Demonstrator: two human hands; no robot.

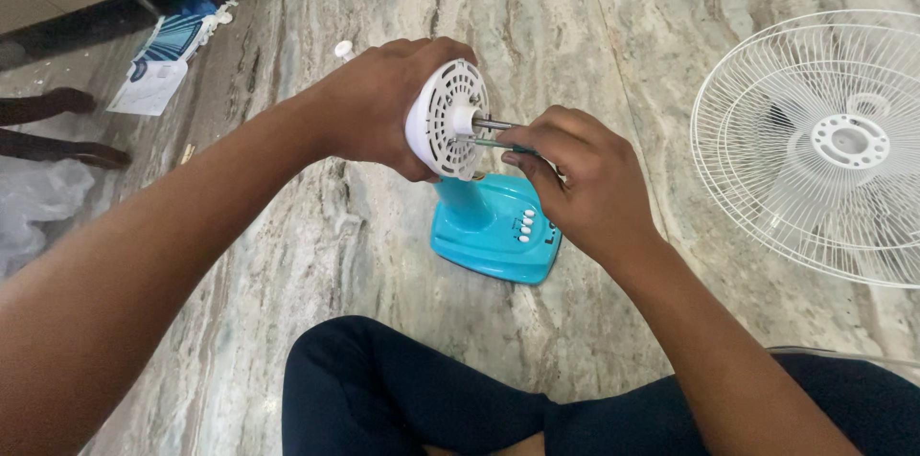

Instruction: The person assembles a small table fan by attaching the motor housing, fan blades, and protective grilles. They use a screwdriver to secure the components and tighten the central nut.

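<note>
A small table fan without its blades stands on the stone floor, with a turquoise base (491, 231) and a white motor housing (447, 119) whose metal shaft sticks out to the right. My left hand (379, 102) grips the back of the motor housing. My right hand (575, 178) pinches a thin screwdriver (498, 143) whose tip meets the housing's front just below the shaft. A row of white buttons (525, 224) sits on the base, partly behind my right hand.
A white wire fan guard (815, 145) lies on the floor at the right. A blue and white leaflet (163, 63) and a small white cap (343, 49) lie at the upper left. My dark-trousered legs (412, 389) fill the bottom.
</note>
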